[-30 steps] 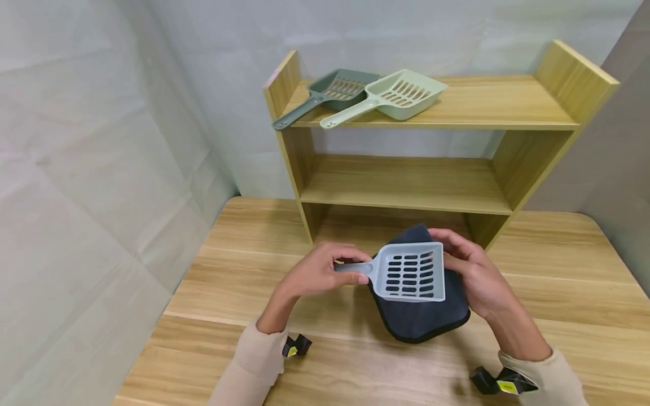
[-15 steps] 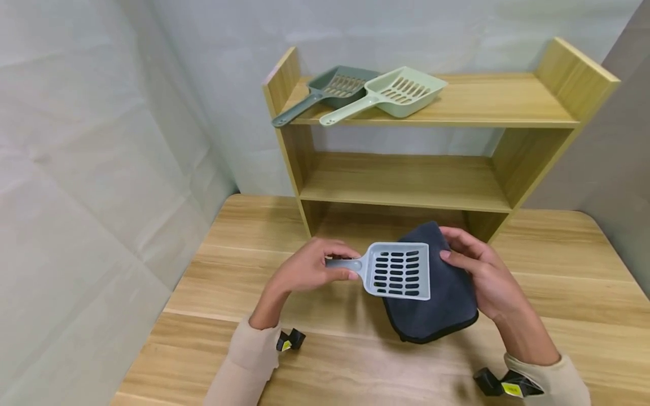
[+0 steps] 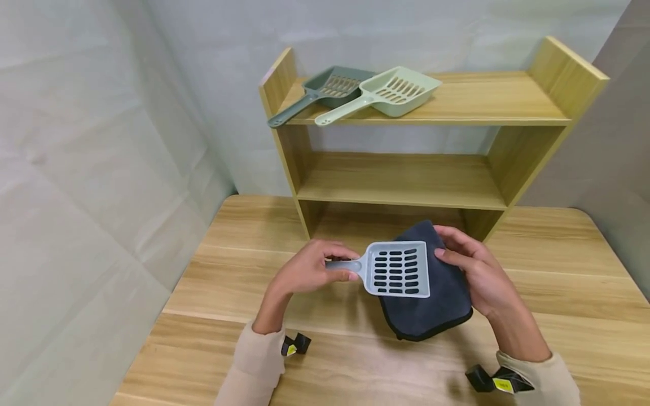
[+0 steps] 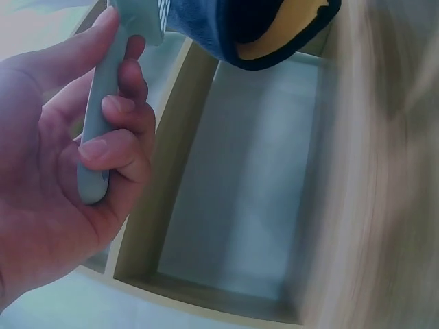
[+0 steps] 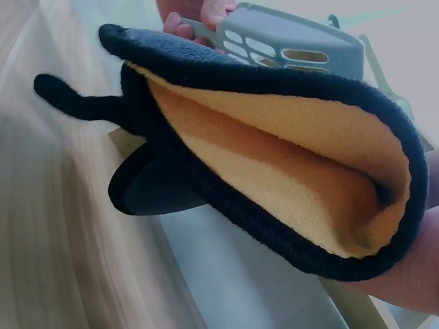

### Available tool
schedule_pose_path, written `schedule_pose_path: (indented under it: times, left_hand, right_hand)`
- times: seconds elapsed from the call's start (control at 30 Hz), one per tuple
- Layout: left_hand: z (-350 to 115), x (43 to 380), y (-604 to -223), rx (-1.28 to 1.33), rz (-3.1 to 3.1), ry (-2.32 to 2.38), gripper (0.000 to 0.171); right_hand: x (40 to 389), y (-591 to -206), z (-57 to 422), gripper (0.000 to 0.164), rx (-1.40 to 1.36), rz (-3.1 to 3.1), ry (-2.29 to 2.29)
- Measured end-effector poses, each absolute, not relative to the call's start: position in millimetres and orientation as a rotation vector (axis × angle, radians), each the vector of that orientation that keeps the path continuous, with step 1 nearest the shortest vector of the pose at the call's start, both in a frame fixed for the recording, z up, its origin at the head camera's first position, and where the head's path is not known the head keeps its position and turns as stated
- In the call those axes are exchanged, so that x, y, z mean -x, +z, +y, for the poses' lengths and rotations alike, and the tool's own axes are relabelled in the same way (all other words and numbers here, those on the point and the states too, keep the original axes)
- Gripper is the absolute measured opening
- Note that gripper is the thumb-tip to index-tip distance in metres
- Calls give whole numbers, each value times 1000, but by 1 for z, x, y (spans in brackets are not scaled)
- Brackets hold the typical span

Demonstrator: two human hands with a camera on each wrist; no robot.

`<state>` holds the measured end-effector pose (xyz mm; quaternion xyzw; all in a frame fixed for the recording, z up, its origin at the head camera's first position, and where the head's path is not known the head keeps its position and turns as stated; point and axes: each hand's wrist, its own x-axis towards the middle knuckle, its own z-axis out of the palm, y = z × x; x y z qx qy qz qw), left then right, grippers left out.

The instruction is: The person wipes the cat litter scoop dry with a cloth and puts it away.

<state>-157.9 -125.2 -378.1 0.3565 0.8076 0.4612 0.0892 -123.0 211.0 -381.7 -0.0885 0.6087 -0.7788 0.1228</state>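
A light grey-blue litter scoop (image 3: pixel 398 269) with a slotted pan is held level above the table. My left hand (image 3: pixel 310 266) grips its handle (image 4: pixel 103 103), thumb on one side and fingers curled round the other. Behind and below the pan is a folded cleaning cloth (image 3: pixel 447 287), dark blue-grey with black edging. My right hand (image 3: pixel 479 273) pinches this cloth at its right side, thumb on the near face. In the right wrist view the cloth's orange inner side (image 5: pixel 295 151) shows, with a black loop (image 5: pixel 75 99) at one corner. The pan overlaps the cloth; contact between them is unclear.
A wooden shelf unit (image 3: pixel 406 177) stands at the back of the wooden table (image 3: pixel 244 248). On its top board lie a dark green litter scoop (image 3: pixel 335 87) and a pale green one (image 3: pixel 398 93), handles jutting past the front edge. Pale fabric walls (image 3: pixel 101 169) surround the table.
The scoop has shifted a little left in my left hand. My right hand has drawn the cloth slightly right, out from under the pan, and its thumb now shows on the cloth.
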Motion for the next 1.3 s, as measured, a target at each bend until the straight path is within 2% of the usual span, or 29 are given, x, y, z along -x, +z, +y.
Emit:
schedule_pose_path:
  times: [0.43, 1.0, 1.3]
  left_hand:
    - [-113, 159, -383, -1065, 2334, 1441, 29]
    - [-136, 158, -380, -976, 2437, 1418, 28]
    - [-135, 158, -378, -986, 2431, 1428, 30]
  right_hand:
    - [130, -387, 202, 39, 384, 1738, -2190]
    - [119, -375, 225, 42, 453, 1696, -2233]
    - [120, -374, 221, 42, 444, 1712, -2241]
